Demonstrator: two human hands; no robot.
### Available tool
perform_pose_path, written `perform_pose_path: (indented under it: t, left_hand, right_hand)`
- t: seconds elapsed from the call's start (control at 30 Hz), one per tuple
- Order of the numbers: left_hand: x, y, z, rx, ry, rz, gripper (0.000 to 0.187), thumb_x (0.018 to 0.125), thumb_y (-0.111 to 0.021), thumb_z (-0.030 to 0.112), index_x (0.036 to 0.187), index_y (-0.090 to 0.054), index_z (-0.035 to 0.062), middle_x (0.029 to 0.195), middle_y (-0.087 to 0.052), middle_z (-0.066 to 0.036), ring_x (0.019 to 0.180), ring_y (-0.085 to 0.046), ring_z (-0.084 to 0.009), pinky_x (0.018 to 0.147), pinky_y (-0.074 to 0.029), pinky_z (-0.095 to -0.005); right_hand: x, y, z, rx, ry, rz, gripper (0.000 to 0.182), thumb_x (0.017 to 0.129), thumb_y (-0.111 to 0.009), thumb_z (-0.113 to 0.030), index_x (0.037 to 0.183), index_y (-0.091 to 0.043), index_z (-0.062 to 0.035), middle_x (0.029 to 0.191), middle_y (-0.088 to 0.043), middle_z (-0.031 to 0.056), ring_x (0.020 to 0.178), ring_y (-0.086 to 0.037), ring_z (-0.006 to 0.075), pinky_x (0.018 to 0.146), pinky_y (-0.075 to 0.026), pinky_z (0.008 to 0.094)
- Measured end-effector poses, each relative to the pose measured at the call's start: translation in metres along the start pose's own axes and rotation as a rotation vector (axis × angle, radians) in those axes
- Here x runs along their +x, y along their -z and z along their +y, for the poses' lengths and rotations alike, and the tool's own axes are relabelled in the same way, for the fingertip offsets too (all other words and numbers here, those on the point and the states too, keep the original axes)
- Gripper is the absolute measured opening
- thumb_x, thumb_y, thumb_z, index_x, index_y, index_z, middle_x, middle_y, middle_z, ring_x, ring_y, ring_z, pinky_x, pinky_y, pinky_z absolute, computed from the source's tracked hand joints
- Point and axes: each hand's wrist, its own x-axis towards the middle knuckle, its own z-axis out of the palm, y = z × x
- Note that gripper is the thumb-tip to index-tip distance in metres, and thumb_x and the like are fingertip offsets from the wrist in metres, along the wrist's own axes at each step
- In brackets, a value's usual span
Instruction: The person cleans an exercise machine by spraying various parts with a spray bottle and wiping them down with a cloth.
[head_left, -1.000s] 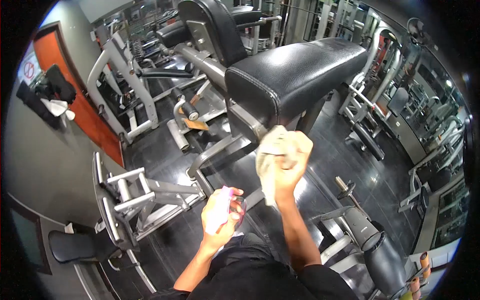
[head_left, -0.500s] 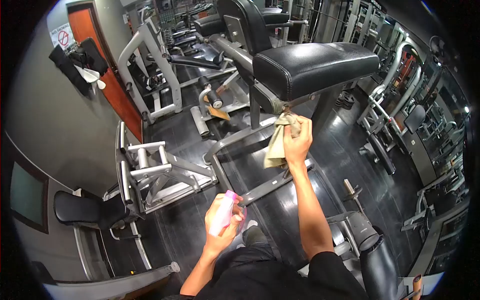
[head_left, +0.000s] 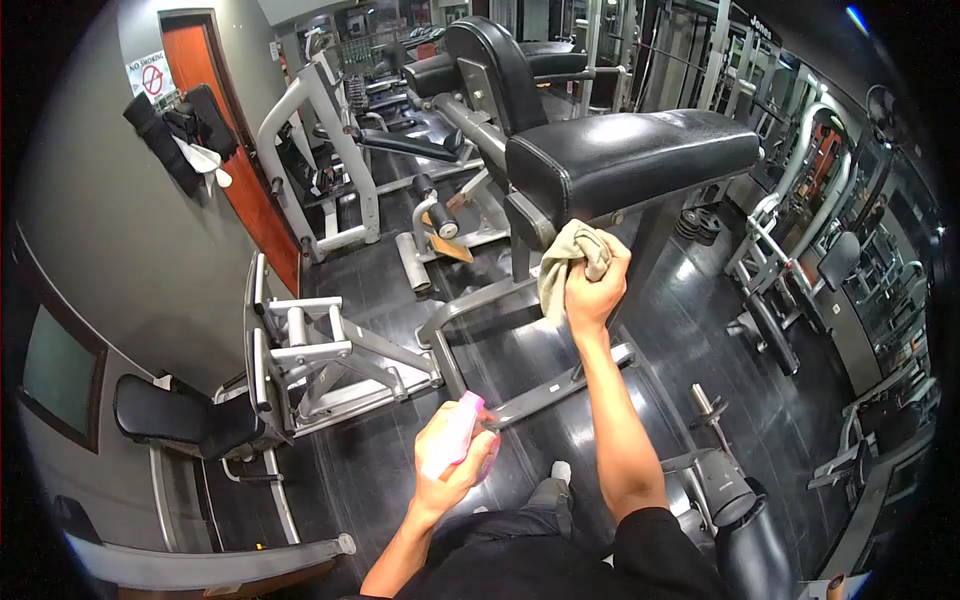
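Observation:
My right hand [head_left: 598, 288] is closed on a crumpled pale green cloth [head_left: 562, 272], one end of which hangs down. The cloth lies against the metal frame just under the near end of a black padded seat [head_left: 630, 155]; the exact contact is hidden behind it. Lower and to the left, my left hand [head_left: 438, 462] is wrapped round a spray bottle [head_left: 452, 438] with a pink and white top. Its lower part is partly hidden by my fingers. Behind the seat rises a black backrest [head_left: 492, 75] on the same bench.
A grey machine frame [head_left: 385, 360] stands to the left, near a small black seat [head_left: 160, 408]. The bench's floor bar [head_left: 540, 395] crosses ahead of my feet. At lower right is a bar end [head_left: 705, 402]. Weight plates [head_left: 698, 225] lie on the floor behind.
My right hand and the cloth have stayed by the seat's underside, the cloth now more bunched. The view has shifted slightly, and one foot has come forward. My left hand still holds the bottle.

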Motion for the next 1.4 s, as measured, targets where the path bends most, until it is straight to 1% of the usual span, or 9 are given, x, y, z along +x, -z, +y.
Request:
perform_pose_path:
  t: [0.03, 0.27, 0.4, 0.47, 0.53, 0.9, 1.0, 1.17, 1.4]
  left_hand:
    - [0.001, -0.003, 0.001, -0.044, 0.034, 0.024, 0.026, 0.079, -0.066, -0.006, 0.105, -0.06, -0.0058, 0.087, -0.063, -0.011, 0.074, -0.061, -0.0171, 0.067, -0.049, -0.0287]
    - [0.02, -0.044, -0.009, -0.113, 0.089, 0.064, 0.021, 0.08, -0.064, -0.007, 0.101, -0.06, -0.0053, 0.095, -0.062, -0.012, 0.074, -0.063, -0.0143, 0.067, -0.051, -0.0262]
    - [0.035, -0.078, -0.014, -0.072, 0.033, 0.048, 0.023, 0.081, -0.063, -0.006, 0.104, -0.059, -0.0053, 0.096, -0.062, -0.013, 0.07, -0.063, -0.0136, 0.065, -0.051, -0.0256]
    - [0.041, -0.098, -0.018, -0.153, -0.013, 0.139, 0.026, 0.083, -0.063, -0.005, 0.108, -0.056, -0.0047, 0.095, -0.063, -0.013, 0.07, -0.064, -0.0137, 0.064, -0.051, -0.0254]
    - [0.047, -0.113, -0.022, -0.175, -0.027, 0.153, 0.028, 0.084, -0.064, -0.004, 0.111, -0.055, -0.0041, 0.095, -0.063, -0.013, 0.07, -0.064, -0.0139, 0.065, -0.051, -0.0256]
    - [0.086, -0.142, -0.006, 0.225, -0.072, 0.349, 0.013, 0.079, -0.067, -0.003, 0.091, -0.064, -0.0019, 0.081, -0.063, -0.011, 0.07, -0.062, -0.0197, 0.064, -0.049, -0.0305]
    - [0.099, -0.158, -0.012, 0.28, -0.161, 0.406, 0.015, 0.078, -0.068, -0.001, 0.093, -0.064, -0.0019, 0.079, -0.061, -0.01, 0.069, -0.061, -0.02, 0.063, -0.048, -0.031]
    - [0.124, -0.198, 0.005, 0.209, -0.189, 0.288, 0.01, 0.084, -0.067, -0.001, 0.092, -0.062, -0.002, 0.074, -0.06, -0.005, 0.057, -0.057, -0.0078, 0.049, -0.044, -0.0224]
    - [0.144, -0.241, -0.004, 0.161, -0.271, 0.215, 0.012, 0.085, -0.062, -0.004, 0.096, -0.059, -0.0017, 0.079, -0.059, -0.006, 0.057, -0.057, -0.0084, 0.052, -0.046, -0.0234]
  right_hand:
    - [0.003, -0.001, -0.006, 0.021, -0.018, 0.076, 0.038, 0.071, -0.065, 0.008, 0.107, -0.057, -0.002, 0.102, -0.064, 0.0142, 0.094, -0.064, 0.0303, 0.085, -0.049, 0.0347]
    - [0.026, 0.025, -0.004, -0.042, 0.027, -0.223, 0.034, 0.067, -0.07, 0.007, 0.098, -0.06, -0.0007, 0.097, -0.063, 0.014, 0.092, -0.062, 0.0319, 0.082, -0.049, 0.0359]
    - [0.044, 0.041, 0.025, -0.081, -0.031, -0.165, 0.04, 0.063, -0.074, 0.003, 0.1, -0.061, -0.0041, 0.101, -0.062, 0.0139, 0.095, -0.063, 0.0327, 0.081, -0.052, 0.037]
    - [0.047, 0.04, 0.028, 0.017, 0.119, -0.207, 0.04, 0.062, -0.076, 0.0, 0.099, -0.063, -0.0074, 0.099, -0.062, 0.0109, 0.093, -0.063, 0.0301, 0.079, -0.052, 0.0374]
    - [0.043, 0.034, 0.028, -0.043, 0.087, -0.4, 0.04, 0.062, -0.076, -0.002, 0.099, -0.065, -0.011, 0.098, -0.062, 0.0084, 0.09, -0.064, 0.0274, 0.077, -0.052, 0.0367]
    - [0.058, 0.093, 0.086, 0.08, -0.13, -0.195, 0.037, 0.062, -0.072, 0.008, 0.096, -0.059, -0.0006, 0.098, -0.061, 0.0141, 0.093, -0.06, 0.0304, 0.084, -0.047, 0.037]
    - [0.059, 0.11, 0.106, 0.08, -0.125, -0.211, 0.029, 0.071, -0.068, 0.005, 0.097, -0.058, 0.0011, 0.099, -0.059, 0.0115, 0.094, -0.059, 0.0246, 0.087, -0.046, 0.0335]
    - [0.067, 0.132, 0.125, 0.108, -0.158, -0.228, 0.027, 0.072, -0.066, 0.006, 0.097, -0.058, 0.0012, 0.1, -0.059, 0.0105, 0.095, -0.059, 0.0231, 0.088, -0.045, 0.0326]
    - [0.078, 0.143, 0.125, 0.132, -0.167, -0.195, 0.033, 0.074, -0.064, 0.007, 0.106, -0.06, -0.0008, 0.107, -0.062, 0.0137, 0.101, -0.06, 0.0286, 0.089, -0.046, 0.0364]
